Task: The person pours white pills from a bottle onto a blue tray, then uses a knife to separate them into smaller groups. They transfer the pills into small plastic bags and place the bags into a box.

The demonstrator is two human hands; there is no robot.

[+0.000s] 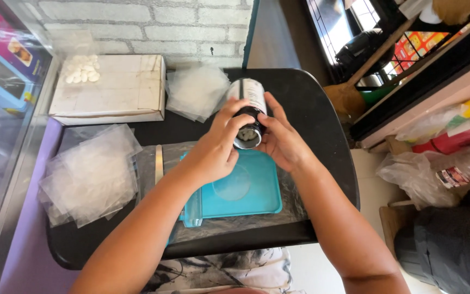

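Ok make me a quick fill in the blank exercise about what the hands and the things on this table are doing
1. Both hands, left hand and right hand, hold a black and white ____.
2. Under the hands lies a tray coloured ____.
3. The small white pieces sit on a flat white ____.

Missing words: bottle; turquoise; box

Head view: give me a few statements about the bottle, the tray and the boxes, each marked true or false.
1. Both hands, left hand and right hand, hold the bottle. True.
2. The bottle is held over a red tray. False: the tray is turquoise.
3. White tablets lie on the white box. True.
4. The clear bags lie right of the tray. False: they lie to its left.
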